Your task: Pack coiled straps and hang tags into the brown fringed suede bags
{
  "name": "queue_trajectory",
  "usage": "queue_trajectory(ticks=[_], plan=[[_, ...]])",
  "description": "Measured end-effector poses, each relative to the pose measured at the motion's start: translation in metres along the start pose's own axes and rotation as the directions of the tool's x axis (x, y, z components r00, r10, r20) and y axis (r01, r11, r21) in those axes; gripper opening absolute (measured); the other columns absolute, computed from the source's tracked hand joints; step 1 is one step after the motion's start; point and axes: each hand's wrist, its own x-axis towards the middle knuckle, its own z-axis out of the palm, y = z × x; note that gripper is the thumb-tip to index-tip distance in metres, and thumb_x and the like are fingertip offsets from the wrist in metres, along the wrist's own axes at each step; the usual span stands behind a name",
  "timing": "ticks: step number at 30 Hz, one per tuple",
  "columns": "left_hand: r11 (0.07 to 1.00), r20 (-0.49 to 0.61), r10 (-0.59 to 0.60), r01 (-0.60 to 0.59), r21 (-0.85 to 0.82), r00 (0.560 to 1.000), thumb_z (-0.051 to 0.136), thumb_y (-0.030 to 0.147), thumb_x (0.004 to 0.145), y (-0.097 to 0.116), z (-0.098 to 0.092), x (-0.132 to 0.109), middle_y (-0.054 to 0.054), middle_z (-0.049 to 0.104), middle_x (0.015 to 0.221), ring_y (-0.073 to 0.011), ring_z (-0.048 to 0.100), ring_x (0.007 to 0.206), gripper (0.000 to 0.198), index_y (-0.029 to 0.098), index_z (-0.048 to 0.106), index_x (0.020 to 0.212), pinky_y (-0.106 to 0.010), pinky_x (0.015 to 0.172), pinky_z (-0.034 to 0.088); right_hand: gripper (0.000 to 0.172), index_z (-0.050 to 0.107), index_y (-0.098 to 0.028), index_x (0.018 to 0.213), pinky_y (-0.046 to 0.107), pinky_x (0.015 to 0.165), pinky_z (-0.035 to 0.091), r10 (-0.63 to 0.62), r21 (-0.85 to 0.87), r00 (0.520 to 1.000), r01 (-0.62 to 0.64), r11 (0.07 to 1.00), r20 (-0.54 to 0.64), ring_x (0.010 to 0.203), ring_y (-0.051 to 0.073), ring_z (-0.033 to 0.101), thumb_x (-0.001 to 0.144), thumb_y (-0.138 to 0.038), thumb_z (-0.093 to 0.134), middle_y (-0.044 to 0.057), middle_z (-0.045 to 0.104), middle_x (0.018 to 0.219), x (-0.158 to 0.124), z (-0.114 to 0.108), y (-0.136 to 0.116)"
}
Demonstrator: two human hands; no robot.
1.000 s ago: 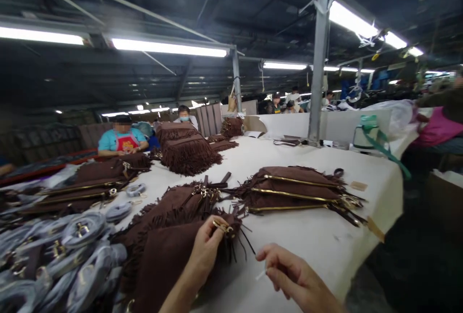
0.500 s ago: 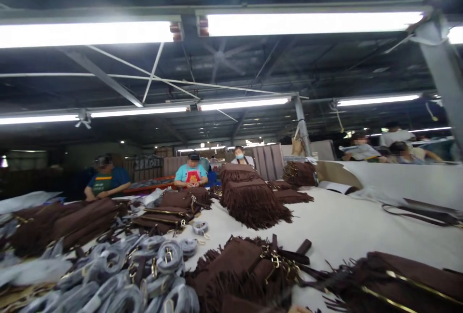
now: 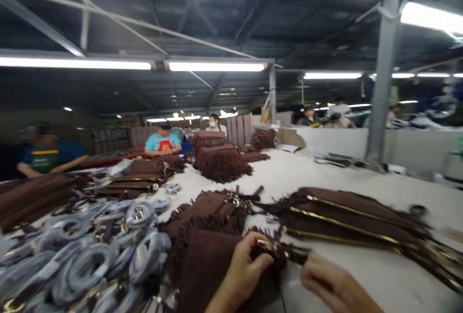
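Note:
My left hand (image 3: 248,265) is closed, its thumb and fingers pinching the gold-coloured hardware at the edge of a dark brown bag (image 3: 208,265). From there a short brown strap (image 3: 298,254) runs to my right hand (image 3: 327,277), which is curled at the strap's far end and smeared by motion. The bag lies flat just left of my left hand, and part of it is under my forearm. Behind it is a fringed brown bag (image 3: 213,209) with gold clasps. To the left of the bags are many coiled straps (image 3: 88,265) in greyish wrapping with gold clips.
Brown bags with gold zippers (image 3: 340,216) lie stacked on the right of the white table (image 3: 304,166). A tall pile of fringed bags (image 3: 220,156) stands farther back. More brown bags (image 3: 135,178) lie at left. Co-workers sit across the table; a grey post (image 3: 383,81) rises at right.
The view has tilted down and turned right. Both my hands have come into sight at the bag's hardware and strap; earlier only a sliver of a hand showed at the bottom edge.

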Motion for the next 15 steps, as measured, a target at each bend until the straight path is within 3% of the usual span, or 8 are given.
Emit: queue_trajectory(ticks=[3, 6, 10, 15], plan=[[0.954, 0.227, -0.005, -0.063, 0.294, 0.974, 0.057, 0.007, 0.068, -0.003, 0.009, -0.002, -0.003, 0.064, 0.102, -0.0194, 0.056, 0.095, 0.038, 0.019, 0.059, 0.105, -0.030, 0.086, 0.040, 0.024, 0.059, -0.021, 0.071, 0.028, 0.064, 0.042, 0.111, -0.184, 0.988, -0.090, 0.979, 0.110, 0.069, 0.017, 0.056, 0.092, -0.027, 0.049, 0.002, 0.057, 0.076, -0.031, -0.047, 0.008], [0.834, 0.392, 0.014, -0.227, 0.502, 0.920, 0.050, 0.008, 0.075, -0.010, 0.025, -0.003, -0.006, 0.064, 0.106, -0.0218, 0.054, 0.096, 0.037, 0.019, 0.056, 0.110, -0.033, 0.086, 0.038, 0.021, 0.060, -0.021, 0.074, 0.029, 0.066, 0.040, 0.192, -0.289, 0.962, -0.131, 0.948, 0.193, 0.072, 0.017, 0.056, 0.091, -0.022, 0.048, 0.002, 0.054, 0.079, -0.047, -0.066, 0.022], [0.733, 0.481, -0.025, -0.311, 0.605, 0.877, 0.046, 0.011, 0.077, -0.008, 0.041, -0.002, -0.006, 0.064, 0.104, -0.0218, 0.053, 0.094, 0.032, 0.020, 0.060, 0.105, -0.033, 0.081, 0.036, 0.018, 0.060, -0.021, 0.076, 0.030, 0.070, 0.042, 0.258, -0.246, 0.947, -0.208, 0.947, 0.192, 0.077, 0.018, 0.057, 0.087, -0.015, 0.048, 0.003, 0.053, 0.081, -0.067, -0.050, 0.039], [0.719, 0.468, -0.193, -0.201, 0.666, 0.862, 0.052, 0.029, 0.078, 0.004, 0.048, 0.006, -0.006, 0.064, 0.100, -0.0240, 0.053, 0.094, 0.025, 0.021, 0.067, 0.096, -0.034, 0.081, 0.036, 0.018, 0.060, -0.022, 0.075, 0.030, 0.071, 0.042, 0.264, -0.152, 0.956, -0.243, 0.958, 0.131, 0.077, 0.018, 0.055, 0.086, -0.013, 0.050, 0.002, 0.054, 0.081, -0.071, -0.035, 0.047]])
